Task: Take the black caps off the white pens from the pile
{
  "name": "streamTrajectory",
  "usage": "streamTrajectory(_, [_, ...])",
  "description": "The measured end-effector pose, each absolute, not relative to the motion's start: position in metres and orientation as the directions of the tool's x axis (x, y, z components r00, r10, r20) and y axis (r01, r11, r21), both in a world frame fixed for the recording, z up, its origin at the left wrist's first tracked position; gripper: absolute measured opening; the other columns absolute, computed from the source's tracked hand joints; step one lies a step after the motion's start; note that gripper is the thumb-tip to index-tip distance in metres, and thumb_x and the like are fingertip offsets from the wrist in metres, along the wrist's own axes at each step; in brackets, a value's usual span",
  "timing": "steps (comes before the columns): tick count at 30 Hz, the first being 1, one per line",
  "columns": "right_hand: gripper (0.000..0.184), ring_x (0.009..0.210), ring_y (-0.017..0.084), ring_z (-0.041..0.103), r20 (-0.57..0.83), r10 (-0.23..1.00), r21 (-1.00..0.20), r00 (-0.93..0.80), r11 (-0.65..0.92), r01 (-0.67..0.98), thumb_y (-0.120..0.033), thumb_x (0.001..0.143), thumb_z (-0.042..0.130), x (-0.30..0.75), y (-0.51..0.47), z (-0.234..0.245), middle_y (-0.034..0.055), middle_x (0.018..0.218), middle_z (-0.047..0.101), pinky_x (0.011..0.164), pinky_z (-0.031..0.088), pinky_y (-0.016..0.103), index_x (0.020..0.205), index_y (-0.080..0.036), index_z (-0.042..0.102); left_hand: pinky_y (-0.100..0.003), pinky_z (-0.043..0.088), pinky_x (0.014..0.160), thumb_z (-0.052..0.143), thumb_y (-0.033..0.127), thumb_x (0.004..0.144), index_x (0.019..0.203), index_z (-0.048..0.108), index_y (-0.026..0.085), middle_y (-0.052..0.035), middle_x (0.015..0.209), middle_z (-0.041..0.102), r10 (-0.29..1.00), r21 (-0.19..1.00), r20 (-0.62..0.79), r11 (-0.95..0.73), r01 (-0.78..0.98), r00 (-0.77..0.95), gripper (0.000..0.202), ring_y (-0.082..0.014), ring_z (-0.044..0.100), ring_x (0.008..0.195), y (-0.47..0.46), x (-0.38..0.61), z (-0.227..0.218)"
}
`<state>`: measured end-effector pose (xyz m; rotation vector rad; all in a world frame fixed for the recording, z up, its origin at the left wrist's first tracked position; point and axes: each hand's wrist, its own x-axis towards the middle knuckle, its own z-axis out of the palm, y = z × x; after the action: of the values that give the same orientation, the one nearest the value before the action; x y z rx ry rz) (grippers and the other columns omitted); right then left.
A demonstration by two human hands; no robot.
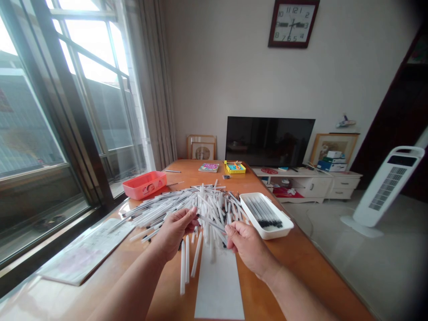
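Looking down at a long wooden desk (294,263) by a window, going left to right. Far left there's a printed paper (83,252) lying flat near the desk edge. Behind it, near the window, sits a pink tray (144,184); I can't really tell what's in it from this angle.

Mid-desk is a big messy pile (200,200) of white tubes, fanned out every which way. The left hand (174,232) is at the pile's near edge, its grip pinched together, thumb against fingertips, on the left end of a thin grey rod (211,224). The rod runs across, just above the desk, between both hands, right in front of the pile. Below it, three loose tubes (187,261) lie side by side, next to a blank white sheet (219,285).

The right hand (247,243) has the rod's other end, fingers curled in tight around it. So both grips are closed on the same rod.

Just right of that hand, nearly touching it, is a white tray (267,231) with a bunch of dark rods (264,214) lying lengthwise, roughly parallel.

At the far end of the desk are a book (209,167) and a yellow box (235,168), holding something colourful.
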<state>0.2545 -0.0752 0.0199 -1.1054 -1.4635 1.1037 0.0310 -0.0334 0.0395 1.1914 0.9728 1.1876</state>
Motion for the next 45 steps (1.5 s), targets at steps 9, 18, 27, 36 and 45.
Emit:
streamTrajectory(9, [0.043,0.051,0.01,0.047,0.13,0.982,-0.987,-0.137,0.142,0.078,-0.05,0.093,0.051,0.256,-0.075,0.02,-0.0036,0.053,0.053,0.058,0.039,0.024,0.064,-0.019,0.053,-0.031,0.046,0.083,0.078,0.036,0.075,0.103,0.073,0.018,-0.0097,0.105,0.07,0.973,0.979,0.011,0.036,-0.203,0.23,0.033,-0.0194,0.063,0.091,-0.038,0.03,0.047])
streamTrajectory(18, [0.037,0.052,0.01,0.046,0.129,0.981,-0.988,-0.144,0.14,0.066,-0.05,0.092,0.052,0.256,-0.076,0.022,-0.0018,0.061,0.058,0.054,0.037,0.024,0.073,-0.018,0.056,-0.025,0.042,0.066,0.071,0.046,0.08,0.074,0.065,0.014,-0.0026,0.07,0.063,0.978,0.987,0.037,-0.004,-0.159,0.203,0.033,-0.0104,0.053,0.063,-0.035,0.037,0.039])
streamTrajectory(27, [0.023,0.066,0.013,0.052,0.169,0.977,-0.981,-0.129,0.18,0.076,-0.04,0.088,0.06,0.262,-0.072,0.021,-0.0001,0.069,0.062,0.066,0.042,0.027,0.083,-0.018,0.059,-0.025,0.047,0.077,0.077,0.034,0.077,0.091,0.071,0.013,-0.006,0.081,0.069,0.975,0.969,0.006,0.049,-0.242,0.22,0.025,-0.0125,0.06,0.075,-0.033,0.031,0.036])
streamTrajectory(36, [0.04,0.066,0.015,0.056,0.134,0.984,-0.982,-0.12,0.148,0.117,-0.055,0.091,0.054,0.26,-0.071,0.017,0.004,0.072,0.067,0.068,0.045,0.029,0.076,-0.018,0.062,-0.028,0.05,0.072,0.069,0.044,0.084,0.092,0.067,0.016,-0.0047,0.078,0.067,0.981,0.966,0.006,0.044,-0.255,0.194,0.03,-0.0135,0.061,0.07,-0.04,0.037,0.044])
streamTrajectory(45, [0.047,0.063,0.015,0.055,0.12,0.988,-0.984,-0.1,0.132,0.119,-0.059,0.09,0.051,0.259,-0.072,0.015,0.0033,0.064,0.065,0.065,0.045,0.029,0.073,-0.018,0.062,-0.027,0.05,0.073,0.071,0.042,0.082,0.086,0.066,0.014,-0.0063,0.077,0.068,0.976,0.985,0.08,-0.046,-0.166,0.204,0.029,-0.0134,0.061,0.071,-0.037,0.034,0.041])
